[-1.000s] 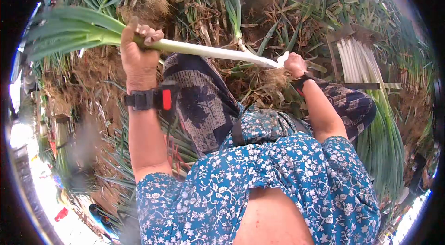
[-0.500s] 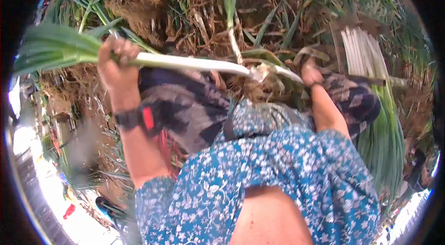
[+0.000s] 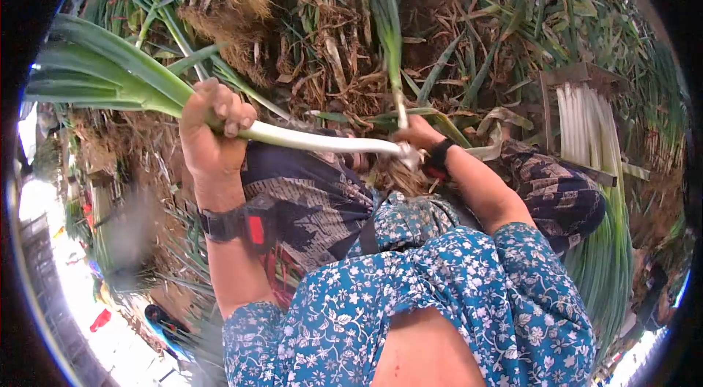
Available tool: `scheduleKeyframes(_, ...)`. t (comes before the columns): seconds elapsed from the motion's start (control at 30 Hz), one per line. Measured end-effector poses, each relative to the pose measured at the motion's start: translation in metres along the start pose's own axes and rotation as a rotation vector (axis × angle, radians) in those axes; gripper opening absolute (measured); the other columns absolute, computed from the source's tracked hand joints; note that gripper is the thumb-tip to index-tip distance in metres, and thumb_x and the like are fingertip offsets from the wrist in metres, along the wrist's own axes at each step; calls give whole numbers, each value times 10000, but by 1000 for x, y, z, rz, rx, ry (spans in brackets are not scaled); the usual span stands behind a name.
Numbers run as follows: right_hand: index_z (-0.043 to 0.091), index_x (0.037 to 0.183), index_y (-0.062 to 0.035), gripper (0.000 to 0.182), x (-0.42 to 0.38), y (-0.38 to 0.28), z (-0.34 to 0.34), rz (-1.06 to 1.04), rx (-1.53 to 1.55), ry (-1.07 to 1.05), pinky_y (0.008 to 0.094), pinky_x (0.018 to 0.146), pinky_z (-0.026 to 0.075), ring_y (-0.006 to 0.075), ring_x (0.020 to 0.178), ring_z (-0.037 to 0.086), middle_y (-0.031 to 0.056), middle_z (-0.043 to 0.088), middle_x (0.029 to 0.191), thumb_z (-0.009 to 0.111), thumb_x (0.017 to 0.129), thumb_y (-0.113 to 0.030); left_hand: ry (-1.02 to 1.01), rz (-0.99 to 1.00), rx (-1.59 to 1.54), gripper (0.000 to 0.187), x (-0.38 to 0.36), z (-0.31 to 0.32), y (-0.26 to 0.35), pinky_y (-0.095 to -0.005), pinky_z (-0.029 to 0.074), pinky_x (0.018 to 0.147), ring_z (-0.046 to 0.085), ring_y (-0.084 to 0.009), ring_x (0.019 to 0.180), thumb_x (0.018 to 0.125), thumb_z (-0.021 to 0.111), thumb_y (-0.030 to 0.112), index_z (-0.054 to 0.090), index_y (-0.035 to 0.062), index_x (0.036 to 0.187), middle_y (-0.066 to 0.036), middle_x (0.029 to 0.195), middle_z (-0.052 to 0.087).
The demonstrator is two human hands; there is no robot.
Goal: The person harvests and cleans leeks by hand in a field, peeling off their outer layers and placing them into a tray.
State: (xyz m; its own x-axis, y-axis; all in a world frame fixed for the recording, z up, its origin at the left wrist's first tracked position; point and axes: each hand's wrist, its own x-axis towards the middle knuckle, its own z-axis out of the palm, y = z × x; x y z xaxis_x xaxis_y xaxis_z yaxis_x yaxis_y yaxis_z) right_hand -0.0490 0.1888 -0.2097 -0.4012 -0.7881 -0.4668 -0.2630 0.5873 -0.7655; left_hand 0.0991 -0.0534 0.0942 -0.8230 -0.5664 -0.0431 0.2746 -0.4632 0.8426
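Observation:
My left hand (image 3: 216,120) is wrapped round a long leek (image 3: 322,141) where its green leaves meet the white shaft. The leaves fan out to the upper left, and the shaft runs right to a root end above my lap. My right hand (image 3: 419,132) is at that root end, its fingers bent and partly hidden; what they hold, if anything, cannot be made out. Just above it a thinner leek (image 3: 396,87) stands with its green top upward.
Peeled white leeks (image 3: 584,123) lie in a bundle at the right beside a wooden frame (image 3: 545,112). Unpeeled leeks with brown roots (image 3: 234,28) are at the upper left. Dry leaves and stalks (image 3: 333,50) cover the ground ahead.
My right hand has moved left from beside my knee to the leek's root end. The held leek and my left hand have shifted slightly right and down in view.

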Motion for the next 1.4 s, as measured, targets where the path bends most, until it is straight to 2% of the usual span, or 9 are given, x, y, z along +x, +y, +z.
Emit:
scheduleKeyframes(0.13,586,916,27,213,-34,92,1,461,191,345,397,722,426,297,774,557,200,601,796,546,785,-137,-82,35,-53,128,-4,-16,4,-255,319,477,327,-91,445,863,566,177,541,57,828,11,614,382)
scheduleKeyframes(0.2,587,833,38,169,-56,148,-5,186,-111,359,449,653,451,379,743,569,239,579,792,505,792,-105,-25,51,-70,135,-2,-14,0,-256,330,473,338,-86,443,841,596,181,531,62,847,20,608,390)
scheduleKeyframes(0.37,590,1034,36,286,-90,3,-54,-44,559,354,258,542,419,86,625,478,7,562,747,606,760,-44,113,-62,-87,206,14,0,-11,-296,452,499,474,-114,467,736,668,47,570,-8,909,-42,644,516)
scheduleKeyframes(0.67,492,1187,29,393,-173,-157,-91,-223,695,37,205,501,400,56,565,477,3,560,747,553,808,-57,119,-186,62,245,50,37,-54,-297,463,416,524,-145,473,729,668,-4,577,-48,952,-97,735,603)
scheduleKeyframes(0.83,427,1266,21,465,-193,-164,-100,-192,526,-147,208,587,424,54,665,491,10,568,828,550,827,-72,85,-261,86,153,58,37,-57,-295,432,423,492,-130,466,736,683,32,594,-17,850,-58,704,579)
scheduleKeyframes(0.9,431,1248,31,449,-175,-134,-107,-433,169,-110,253,584,426,104,636,480,17,527,766,518,811,-22,83,-346,72,116,65,34,-61,-297,425,388,499,-146,457,720,679,3,610,-36,804,-83,704,581)
scheduleKeyframes(1.0,452,1180,40,437,-150,-145,-133,-152,-226,-131,343,797,439,274,905,549,160,557,940,519,756,-46,130,-248,97,110,68,34,-72,-306,425,389,487,-152,442,712,676,-5,603,-37,788,-87,666,563)
scheduleKeyframes(1.2,431,1209,-23,534,-77,-192,-84,-674,-738,875,446,904,366,336,1105,431,158,459,1151,544,688,-31,321,-141,13,124,65,46,-73,-312,430,410,475,-146,453,729,664,0,571,5,811,-60,644,538)
scheduleKeyframes(1.4,568,1042,-37,370,-59,-230,-94,-949,-1023,911,405,893,377,258,1065,444,95,495,1062,566,695,-164,364,-203,37,108,66,34,-67,-321,438,413,480,-161,468,729,662,6,579,18,797,-76,654,545)
